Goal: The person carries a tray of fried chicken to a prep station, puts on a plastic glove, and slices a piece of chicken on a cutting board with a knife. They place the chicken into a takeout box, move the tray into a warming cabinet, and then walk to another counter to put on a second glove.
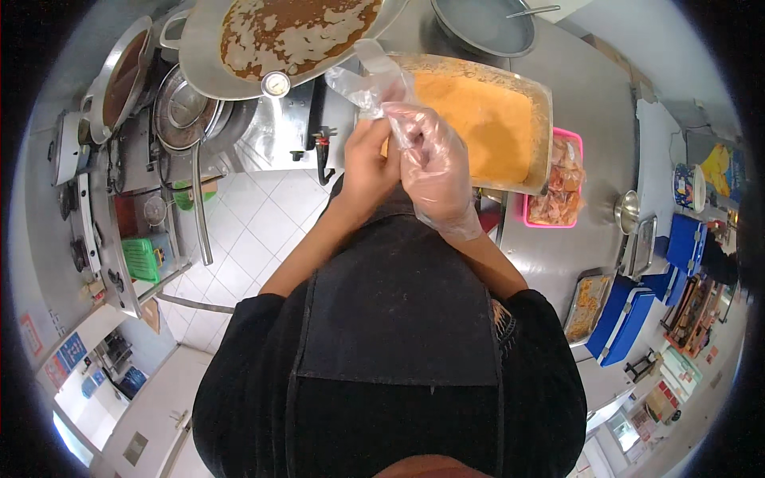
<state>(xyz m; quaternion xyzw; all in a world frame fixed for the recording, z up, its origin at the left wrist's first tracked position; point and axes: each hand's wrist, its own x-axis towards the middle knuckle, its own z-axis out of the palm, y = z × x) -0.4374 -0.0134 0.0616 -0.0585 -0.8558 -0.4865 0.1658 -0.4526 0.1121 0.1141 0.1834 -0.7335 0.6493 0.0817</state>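
Note:
In front of my chest, my bare left hand [369, 163] and my right hand [437, 163] meet. A clear disposable plastic glove covers the right hand. Both hands are closed on a second clear plastic glove [373, 86], whose loose fingers stick up and to the left. Exactly how the fingertips grip it is partly hidden. Just behind the hands lies a large metal tray [547, 119] filled with orange breading powder [482, 103]. Its near left corner is covered by my hands.
Far left, a big pot of brown, foamy oil [295, 36] has a dial thermometer [276, 84] at its rim. A strainer [182, 103] sits farther left. Right of the tray are a pink basket of raw meat [555, 209] and a small metal bowl [627, 211]. A basin [486, 28] stands behind.

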